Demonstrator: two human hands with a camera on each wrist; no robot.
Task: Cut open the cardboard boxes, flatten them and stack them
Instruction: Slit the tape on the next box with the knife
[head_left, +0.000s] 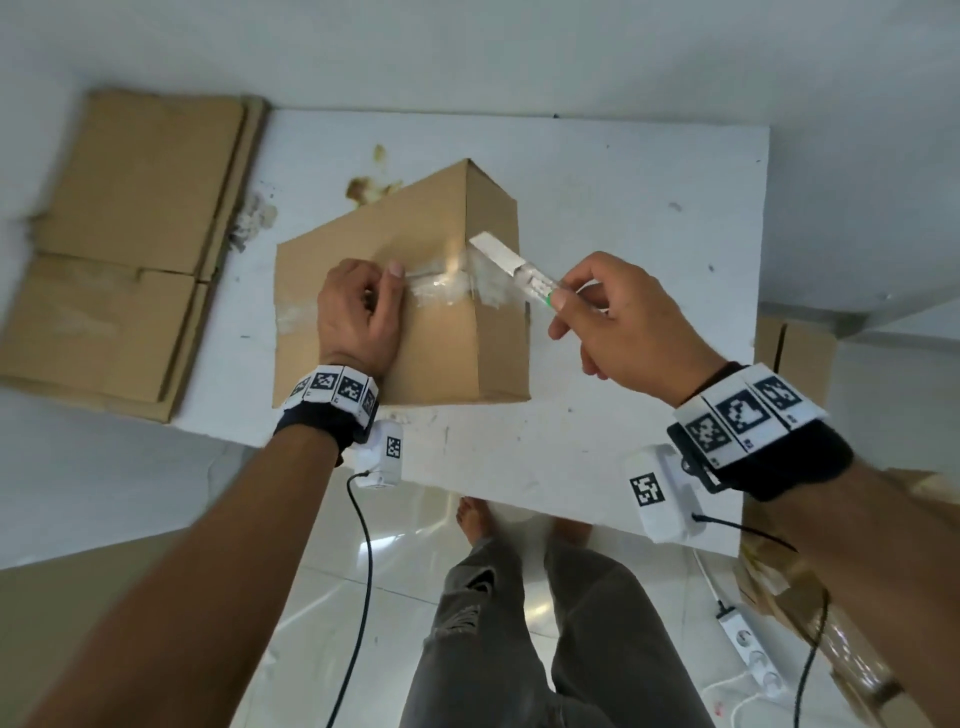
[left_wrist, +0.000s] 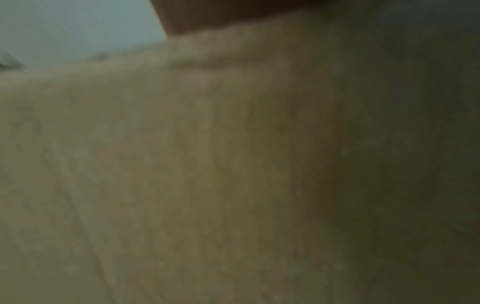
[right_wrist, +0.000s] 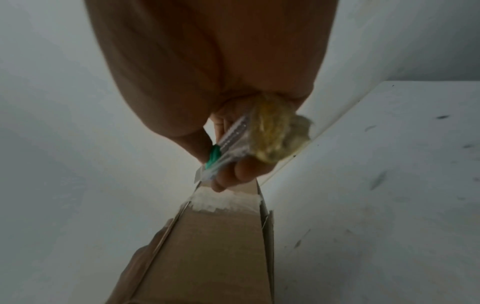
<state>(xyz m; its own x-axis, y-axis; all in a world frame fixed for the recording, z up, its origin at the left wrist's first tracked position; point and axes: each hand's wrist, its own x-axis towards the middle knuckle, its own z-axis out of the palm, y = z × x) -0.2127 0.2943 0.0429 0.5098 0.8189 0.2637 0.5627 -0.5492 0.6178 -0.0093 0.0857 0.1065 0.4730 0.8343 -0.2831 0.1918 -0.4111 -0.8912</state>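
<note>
No words, brand names or numbers can be read anywhere. The only signs are black-and-white square code patterns: a row of them on the band at the left wrist (head_left: 335, 391), another row on the band at the right wrist (head_left: 743, 415), and one each on the two white camera units (head_left: 393, 448) below the wrists.

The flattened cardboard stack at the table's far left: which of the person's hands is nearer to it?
Left. The left hand rests on the box, just right of the flattened cardboard stack; the right hand, gripping the cutter, is beyond the box.
</note>
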